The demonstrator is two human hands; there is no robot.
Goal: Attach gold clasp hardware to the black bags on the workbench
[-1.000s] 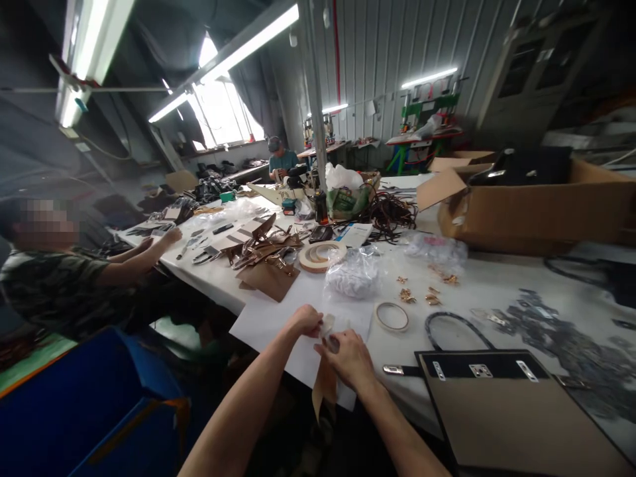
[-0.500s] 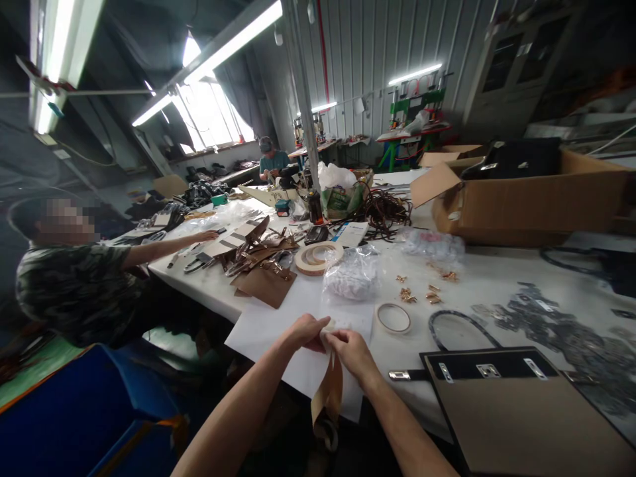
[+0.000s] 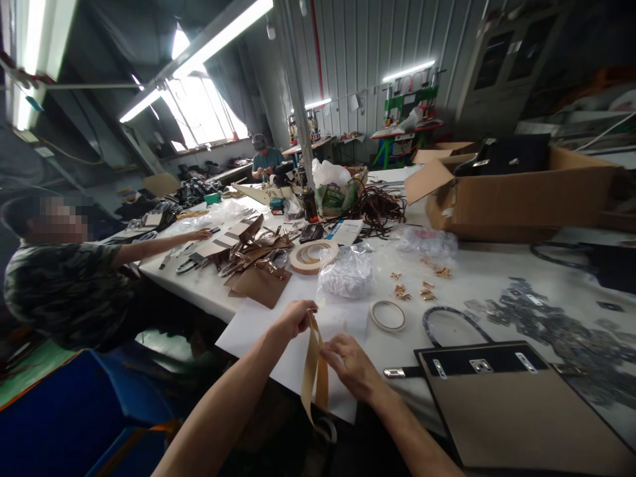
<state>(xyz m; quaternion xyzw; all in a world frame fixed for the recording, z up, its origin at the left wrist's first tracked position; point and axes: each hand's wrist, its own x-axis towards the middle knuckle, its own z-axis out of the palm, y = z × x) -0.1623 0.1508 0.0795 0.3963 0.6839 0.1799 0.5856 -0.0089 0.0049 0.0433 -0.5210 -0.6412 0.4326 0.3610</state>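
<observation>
My left hand (image 3: 297,319) is closed in a pinch on the upper end of a tan strip (image 3: 310,371), above a white paper sheet (image 3: 258,331). The strip hangs in a long fold past the table's front edge. My right hand (image 3: 348,363) is closed at the strip's right-hand length, a little lower and nearer to me. Its fingertips partly hide what they grip. Below the strip's end, a pale curved loop (image 3: 326,429) shows in shadow. Just beyond my hands are a tape roll (image 3: 388,316) and a clear plastic bag of white pieces (image 3: 348,273).
On the right lie a brown panel with a black border (image 3: 517,411), grey metal plates (image 3: 541,318) and gold fittings (image 3: 401,291). A cardboard box (image 3: 527,199) stands behind. Brown pieces (image 3: 263,281) lie left. A co-worker (image 3: 64,285) reaches across the table; blue bins (image 3: 64,411) stand below.
My hands were together at the strip's top. Now my left hand has moved up and left, my right hand lower, and the strip hangs longer and more spread. The view has shifted slightly right.
</observation>
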